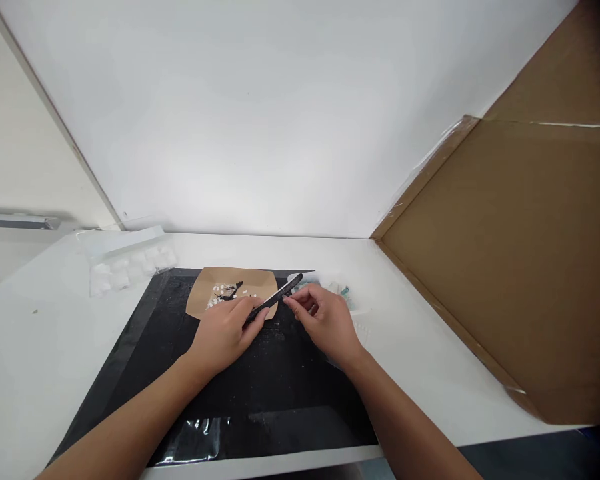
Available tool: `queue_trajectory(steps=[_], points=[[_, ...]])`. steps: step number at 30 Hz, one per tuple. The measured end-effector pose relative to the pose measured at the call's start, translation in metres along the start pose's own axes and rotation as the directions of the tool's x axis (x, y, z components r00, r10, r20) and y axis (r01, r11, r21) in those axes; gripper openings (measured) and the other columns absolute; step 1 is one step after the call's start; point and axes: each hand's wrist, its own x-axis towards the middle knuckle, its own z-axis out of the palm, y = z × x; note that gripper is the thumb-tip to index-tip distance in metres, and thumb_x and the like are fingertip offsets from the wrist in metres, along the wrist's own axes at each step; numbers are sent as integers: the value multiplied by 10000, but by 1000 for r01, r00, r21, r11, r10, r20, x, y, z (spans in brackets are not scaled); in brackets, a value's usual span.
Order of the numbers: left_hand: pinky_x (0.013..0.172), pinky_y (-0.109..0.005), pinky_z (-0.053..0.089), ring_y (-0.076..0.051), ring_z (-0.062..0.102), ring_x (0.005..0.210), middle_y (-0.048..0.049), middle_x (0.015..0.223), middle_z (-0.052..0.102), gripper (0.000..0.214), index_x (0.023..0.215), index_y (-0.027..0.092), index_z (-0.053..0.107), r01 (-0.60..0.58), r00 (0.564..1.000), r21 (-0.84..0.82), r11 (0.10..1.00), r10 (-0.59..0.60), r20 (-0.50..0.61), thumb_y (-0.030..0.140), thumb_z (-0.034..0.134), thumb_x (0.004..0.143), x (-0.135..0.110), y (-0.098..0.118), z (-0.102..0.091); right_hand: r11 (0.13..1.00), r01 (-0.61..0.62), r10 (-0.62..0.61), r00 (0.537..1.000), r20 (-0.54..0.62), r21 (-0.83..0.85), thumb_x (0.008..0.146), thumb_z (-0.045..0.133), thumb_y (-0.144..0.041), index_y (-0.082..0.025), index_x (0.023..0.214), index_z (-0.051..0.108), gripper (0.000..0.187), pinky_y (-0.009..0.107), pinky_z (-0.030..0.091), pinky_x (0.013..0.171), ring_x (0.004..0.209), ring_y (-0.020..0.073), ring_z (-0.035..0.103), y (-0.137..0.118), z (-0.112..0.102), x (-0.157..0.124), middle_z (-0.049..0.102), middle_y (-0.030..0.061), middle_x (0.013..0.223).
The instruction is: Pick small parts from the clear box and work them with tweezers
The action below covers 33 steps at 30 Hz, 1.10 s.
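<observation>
Left grip (pixel 225 333) pinches slim black tweezers (pixel 280 295) over brown paper tray (pixel 204 301).

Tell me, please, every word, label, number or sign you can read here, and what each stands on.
None can be read anywhere.
Slim black tool in the left hand, right hand fingers at it: no marking visible.
Brown paper tray, clear plastic blister tray, brown cardboard panel, black mat: blank.

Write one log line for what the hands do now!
left hand: holds black tweezers; right hand: fingertips at tweezers; behind: paper tray; under: black mat
</observation>
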Motion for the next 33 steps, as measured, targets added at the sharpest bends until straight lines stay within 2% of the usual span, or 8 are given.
queue_trajectory(steps=[8, 13, 23, 28, 33], points=[[768, -342, 602, -224, 776, 863, -52, 981, 811, 164, 1104, 210, 678, -2, 1000, -5, 1000, 2, 7, 323, 590, 1024, 0, 2, 0, 995, -94, 95, 995, -29, 21, 915, 655, -608, -242, 761, 644, 397, 297, 514, 581, 621, 197, 704, 5, -7, 4, 727, 7, 675], [743, -328, 593, -218, 773, 838, -50, 962, 810, 182, 1084, 212, 679, -9, 1000, -2, 1000, 9, 6, 353, 576, 1032, 0, 2, 1, 995, -101, 101, 995, -23, -1, 899, 656, -647, -244, 720, 626, 442, 285, 492, 567, 612, 196, 699, 6, -6, 5, 719, 0, 646], [726, -332, 581, -221, 768, 817, -48, 952, 807, 178, 1077, 206, 685, -2, 1000, 27, 1000, 2, -3, 343, 582, 1028, -1, 2, 1, 997, -71, 72, 997, 27, -40, 959, 589, -612, -248, 702, 661, 452, 264, 470, 576, 604, 172, 679, 4, -4, 5, 706, -18, 629], [693, -314, 551, -215, 750, 755, -45, 864, 793, 182, 1062, 206, 697, 104, 992, 57, 993, -99, -81, 346, 590, 1018, 0, -2, 1, 997, -64, 63, 997, 38, 31, 975, 587, -564, -246, 741, 677, 405, 264, 485, 581, 606, 174, 686, 5, 0, 5, 703, -19, 634], [665, -304, 512, -209, 736, 748, -25, 866, 793, 209, 1025, 216, 718, 289, 948, 33, 957, -281, -149, 379, 587, 1009, 6, -7, -5, 995, -7, 2, 999, 42, 99, 1012, 544, -505, -246, 798, 706, 373, 273, 500, 605, 572, 160, 658, 2, 8, 4, 691, -22, 649]])
